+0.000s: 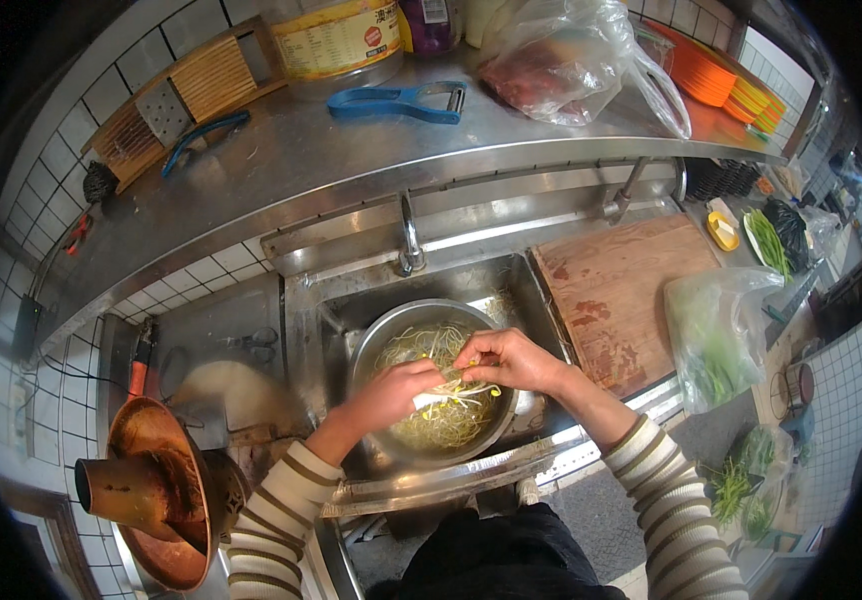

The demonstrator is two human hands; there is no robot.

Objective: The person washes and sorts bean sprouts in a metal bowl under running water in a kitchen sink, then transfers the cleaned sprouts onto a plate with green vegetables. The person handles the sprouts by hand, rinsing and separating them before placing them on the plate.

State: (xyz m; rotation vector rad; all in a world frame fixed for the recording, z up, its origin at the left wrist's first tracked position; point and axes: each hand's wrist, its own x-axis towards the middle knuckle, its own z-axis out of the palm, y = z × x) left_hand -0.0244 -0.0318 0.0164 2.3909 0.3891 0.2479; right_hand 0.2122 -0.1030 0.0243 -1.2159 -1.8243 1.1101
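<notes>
Both hands are over a round metal basin (393, 318) that sits in the stainless steel sink (333, 319). My left hand (397, 390) holds a small bunch of bean sprouts (461, 388) with yellow heads. With bent fingers and thumb together, my right hand (509, 361) pinches at the upper end of that bunch; its fingertips partly hide what they grip. More sprouts (442, 429) lie in the basin below the hands, seemingly in water. A chrome faucet (410, 232) rises behind the basin.
A wooden cutting board (618, 292) lies right of the sink, beside a plastic bag of green vegetables (716, 352). At left stands a copper-coloured hot pot (157, 495). The steel shelf (288, 150) above carries a blue peeler (401, 103) and a bag of reddish food (558, 71).
</notes>
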